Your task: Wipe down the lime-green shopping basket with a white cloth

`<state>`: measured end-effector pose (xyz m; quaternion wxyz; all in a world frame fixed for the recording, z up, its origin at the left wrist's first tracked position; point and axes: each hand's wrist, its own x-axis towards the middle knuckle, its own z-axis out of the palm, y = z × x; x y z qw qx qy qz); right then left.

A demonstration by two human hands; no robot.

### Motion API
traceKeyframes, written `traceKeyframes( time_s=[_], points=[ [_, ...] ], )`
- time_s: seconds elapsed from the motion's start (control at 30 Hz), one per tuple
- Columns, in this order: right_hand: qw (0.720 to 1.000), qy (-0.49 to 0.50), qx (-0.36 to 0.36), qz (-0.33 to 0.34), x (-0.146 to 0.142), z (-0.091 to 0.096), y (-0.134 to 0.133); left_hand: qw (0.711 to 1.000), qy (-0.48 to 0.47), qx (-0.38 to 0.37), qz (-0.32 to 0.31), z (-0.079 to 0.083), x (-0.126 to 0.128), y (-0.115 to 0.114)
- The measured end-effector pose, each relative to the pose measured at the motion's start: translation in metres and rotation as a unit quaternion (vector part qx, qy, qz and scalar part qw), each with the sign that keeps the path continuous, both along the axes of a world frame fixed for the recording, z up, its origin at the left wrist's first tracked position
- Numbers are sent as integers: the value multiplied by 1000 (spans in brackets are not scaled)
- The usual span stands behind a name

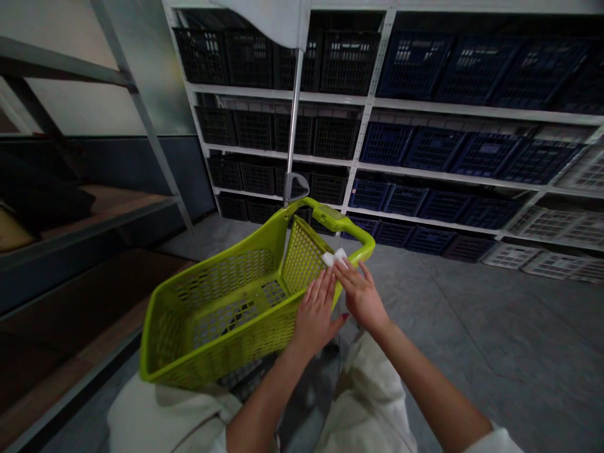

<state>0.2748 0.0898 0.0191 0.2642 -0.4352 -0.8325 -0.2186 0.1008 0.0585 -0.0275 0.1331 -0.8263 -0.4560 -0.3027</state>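
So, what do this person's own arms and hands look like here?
The left hand and right hand are ungloved, and no watch or bracelet shows on either wrist. Pale, whitish cloth sleeves show at the picture's bottom edge, ending well above the wrists; whether they are short or pushed up can't be told.

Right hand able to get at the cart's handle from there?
Likely yes: the right hand is beside the green handle, nothing visibly between, though it seems to be touching something white.
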Motion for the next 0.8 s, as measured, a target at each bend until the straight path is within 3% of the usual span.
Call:
traceKeyframes(
  time_s=[0.07, 0.23, 0.3, 0.4, 0.47, 0.6, 0.67, 0.8],
  points=[
    [1000, -7, 0, -1, 11, 4, 4, 1000, -5, -2, -5, 0, -1, 0],
    [987, 88, 33, -131, 37, 15, 23, 999, -26, -10, -28, 1, -2, 2],
    [990, 76, 26, -112, 25, 10, 18, 998, -40, -17, -38, 2, -1, 2],
    [1000, 7, -3, -6, 4, 2, 6, 997, -53, -33, -49, 3, -1, 2],
    [999, -19, -16, 30, 6, 4, 6, 996, -55, -47, -55, 4, -5, 1],
    [996, 53, 16, -73, 29, 15, 19, 994, -63, -66, -66, 7, -11, 1],
    [990, 79, 37, -108, 27, 14, 20, 993, -65, -75, -68, 7, -11, 2],
    [1000, 14, 14, -18, 3, 3, 9, 992, -65, -84, -64, 7, -10, 4]
  ],
)
